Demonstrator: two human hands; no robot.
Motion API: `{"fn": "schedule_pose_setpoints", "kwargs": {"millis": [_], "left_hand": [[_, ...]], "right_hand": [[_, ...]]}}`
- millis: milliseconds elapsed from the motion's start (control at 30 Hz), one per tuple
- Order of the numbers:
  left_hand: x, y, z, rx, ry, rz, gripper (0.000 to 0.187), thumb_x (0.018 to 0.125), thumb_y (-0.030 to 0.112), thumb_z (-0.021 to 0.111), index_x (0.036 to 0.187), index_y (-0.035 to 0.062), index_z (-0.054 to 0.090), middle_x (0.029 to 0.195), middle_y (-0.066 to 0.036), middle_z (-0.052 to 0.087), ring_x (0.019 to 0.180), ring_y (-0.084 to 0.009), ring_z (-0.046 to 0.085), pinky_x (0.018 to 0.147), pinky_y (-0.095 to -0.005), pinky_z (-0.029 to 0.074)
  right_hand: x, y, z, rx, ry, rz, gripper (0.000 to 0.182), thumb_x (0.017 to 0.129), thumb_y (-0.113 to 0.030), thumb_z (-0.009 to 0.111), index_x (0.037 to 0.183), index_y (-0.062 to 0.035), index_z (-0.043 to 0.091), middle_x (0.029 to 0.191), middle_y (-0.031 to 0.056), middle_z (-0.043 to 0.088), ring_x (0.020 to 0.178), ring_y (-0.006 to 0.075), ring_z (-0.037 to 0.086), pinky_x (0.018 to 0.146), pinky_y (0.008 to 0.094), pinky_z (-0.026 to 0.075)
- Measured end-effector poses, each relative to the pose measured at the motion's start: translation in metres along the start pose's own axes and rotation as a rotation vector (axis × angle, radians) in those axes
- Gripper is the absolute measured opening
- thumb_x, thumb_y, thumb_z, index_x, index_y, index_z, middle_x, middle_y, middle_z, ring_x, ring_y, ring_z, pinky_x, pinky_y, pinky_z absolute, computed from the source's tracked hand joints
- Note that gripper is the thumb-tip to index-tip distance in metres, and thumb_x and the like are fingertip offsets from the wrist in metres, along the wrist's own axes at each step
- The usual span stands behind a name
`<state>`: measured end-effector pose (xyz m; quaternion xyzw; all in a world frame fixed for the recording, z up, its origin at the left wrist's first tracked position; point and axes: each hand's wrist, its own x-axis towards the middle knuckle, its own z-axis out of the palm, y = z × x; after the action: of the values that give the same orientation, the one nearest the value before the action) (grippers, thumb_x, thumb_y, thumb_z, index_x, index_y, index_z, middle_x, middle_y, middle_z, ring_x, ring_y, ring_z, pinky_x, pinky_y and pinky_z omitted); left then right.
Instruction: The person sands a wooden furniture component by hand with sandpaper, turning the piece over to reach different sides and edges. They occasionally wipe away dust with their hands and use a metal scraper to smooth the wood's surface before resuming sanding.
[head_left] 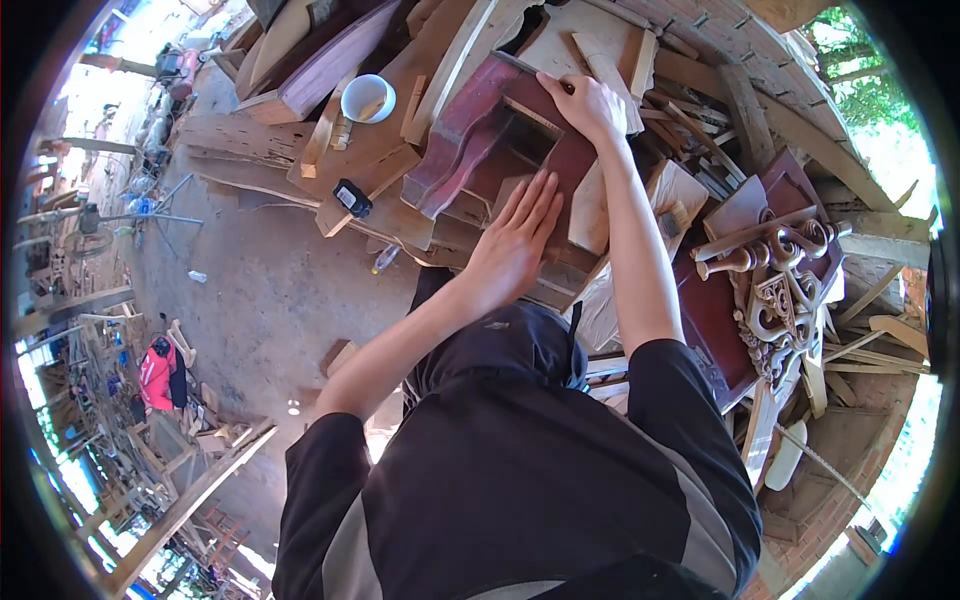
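A dark red wooden furniture part (470,100), with a wavy edge and a rectangular opening, lies on the cluttered work surface before me. My left hand (515,230) rests flat on its near side, fingers stretched out together. At the far right corner of the part is my right hand (588,105), its fingers curled and pressed down. Whatever may be under those fingers is hidden. Close to the part's left edge lies a small black object (351,197) with a pale label. A white cup (368,99) holding something brownish stands farther left.
Boards (340,50) are piled at the back left. To my right, carved wooden ornaments (780,290) lie on a dark red panel (705,320). A clear bottle (384,259) is near the work surface's left edge. Concrete floor (260,290) stretches left, with scrap wood beyond.
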<state>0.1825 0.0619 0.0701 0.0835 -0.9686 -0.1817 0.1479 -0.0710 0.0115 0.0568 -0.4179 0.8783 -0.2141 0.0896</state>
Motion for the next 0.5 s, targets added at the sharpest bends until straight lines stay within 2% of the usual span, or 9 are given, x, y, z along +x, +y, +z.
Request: {"fn": "schedule_pose_setpoints", "kwargs": {"millis": [100,200,300,367,500], "left_hand": [[-0.037,0.004,-0.013,0.043,-0.128,-0.021,0.081,0.076,0.012,0.064,0.148,-0.0132,0.035,0.16,-0.029,0.027,0.153,-0.039,0.024,0.126,-0.047,0.02],[-0.039,-0.001,-0.019,0.093,-0.238,0.03,0.083,0.076,0.013,0.064,0.148,-0.0136,0.034,0.161,-0.03,0.026,0.153,-0.0394,0.022,0.126,-0.0471,0.019],[-0.011,-0.004,-0.008,0.054,-0.174,0.035,0.083,0.078,0.014,0.065,0.149,-0.0136,0.033,0.161,-0.029,0.025,0.153,-0.0391,0.021,0.126,-0.047,0.019],[0.012,-0.009,0.002,0.026,-0.101,0.047,0.083,0.081,0.017,0.066,0.149,-0.0133,0.031,0.162,-0.028,0.024,0.154,-0.0377,0.019,0.127,-0.0464,0.017],[0.023,-0.013,0.013,0.105,-0.009,0.043,0.085,0.081,0.02,0.068,0.15,-0.0127,0.03,0.162,-0.028,0.024,0.155,-0.0365,0.018,0.127,-0.0459,0.017]], "right_hand": [[0.0,0.002,0.001,0.018,-0.008,0.002,0.068,0.089,-0.076,0.047,0.108,-0.0185,0.079,0.1,0.0177,0.076,0.1,0.0359,0.071,0.092,0.0451,0.053],[-0.003,-0.002,-0.004,0.009,-0.02,0.027,0.067,0.091,-0.074,0.046,0.106,-0.018,0.079,0.1,0.0175,0.076,0.1,0.036,0.071,0.093,0.0449,0.053],[0.003,-0.002,-0.001,0.008,-0.02,0.012,0.066,0.092,-0.072,0.045,0.105,-0.0174,0.08,0.1,0.0175,0.076,0.1,0.0359,0.071,0.093,0.0452,0.052],[0.012,0.007,0.004,0.113,0.014,0.106,0.065,0.093,-0.071,0.044,0.106,-0.0181,0.08,0.101,0.0173,0.075,0.1,0.0359,0.071,0.093,0.0454,0.052],[0.006,0.013,0.001,0.116,0.009,0.056,0.061,0.094,-0.069,0.046,0.106,-0.0191,0.08,0.101,0.0166,0.076,0.101,0.0359,0.071,0.093,0.0454,0.052]]}}
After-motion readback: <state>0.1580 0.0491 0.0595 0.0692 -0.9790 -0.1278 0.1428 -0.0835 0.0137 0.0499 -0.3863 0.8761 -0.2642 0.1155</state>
